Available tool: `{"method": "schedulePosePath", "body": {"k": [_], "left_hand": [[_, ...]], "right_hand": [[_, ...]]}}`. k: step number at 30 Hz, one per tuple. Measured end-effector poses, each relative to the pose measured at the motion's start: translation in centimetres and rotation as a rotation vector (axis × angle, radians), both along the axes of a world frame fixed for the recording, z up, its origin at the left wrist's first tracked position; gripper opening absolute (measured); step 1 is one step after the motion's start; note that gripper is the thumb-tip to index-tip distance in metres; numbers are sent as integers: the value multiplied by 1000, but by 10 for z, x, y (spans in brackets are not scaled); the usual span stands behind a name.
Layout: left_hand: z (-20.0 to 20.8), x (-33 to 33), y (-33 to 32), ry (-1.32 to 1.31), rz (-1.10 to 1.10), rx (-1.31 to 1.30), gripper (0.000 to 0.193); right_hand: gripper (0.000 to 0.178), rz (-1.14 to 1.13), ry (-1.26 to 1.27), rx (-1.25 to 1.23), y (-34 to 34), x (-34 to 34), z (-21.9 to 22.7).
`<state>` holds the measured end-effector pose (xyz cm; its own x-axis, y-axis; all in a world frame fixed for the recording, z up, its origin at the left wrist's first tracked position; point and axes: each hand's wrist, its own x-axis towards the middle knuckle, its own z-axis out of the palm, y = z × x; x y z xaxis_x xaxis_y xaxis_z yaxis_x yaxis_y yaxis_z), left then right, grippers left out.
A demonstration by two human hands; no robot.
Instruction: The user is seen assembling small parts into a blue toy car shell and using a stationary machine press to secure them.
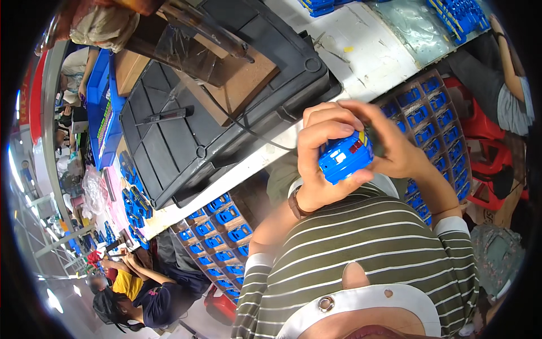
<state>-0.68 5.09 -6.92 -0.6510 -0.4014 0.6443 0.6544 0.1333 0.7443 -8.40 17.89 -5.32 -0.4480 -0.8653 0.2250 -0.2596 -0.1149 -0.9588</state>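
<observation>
A glossy blue toy car with red and yellow markings is held up in front of my striped shirt. My left hand wraps round it, fingers over its far side and thumb along its near side. From the right, my right hand curls about the car's other end, thumb and fingers closing on it. Part of the car is hidden behind my fingers.
Before me, a black plastic crate lid carries a brown board and a dark cable. Compartment trays of blue toy cars stand left and right. Co-workers sit along the white bench; red stools stand right.
</observation>
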Motion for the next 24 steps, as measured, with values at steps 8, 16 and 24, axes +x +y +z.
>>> {"method": "schedulePosePath", "body": {"k": [8, 16, 24], "left_hand": [[17, 3, -25, -102, -354, -301, 27], [30, 21, -36, -262, -412, -239, 25], [41, 31, -35, -242, -256, -425, 21]], "right_hand": [[40, -206, 310, -11, 13, 0, -4], [29, -186, 257, 54, 14, 8, 1], [19, -145, 345, 123, 14, 7, 9]]}}
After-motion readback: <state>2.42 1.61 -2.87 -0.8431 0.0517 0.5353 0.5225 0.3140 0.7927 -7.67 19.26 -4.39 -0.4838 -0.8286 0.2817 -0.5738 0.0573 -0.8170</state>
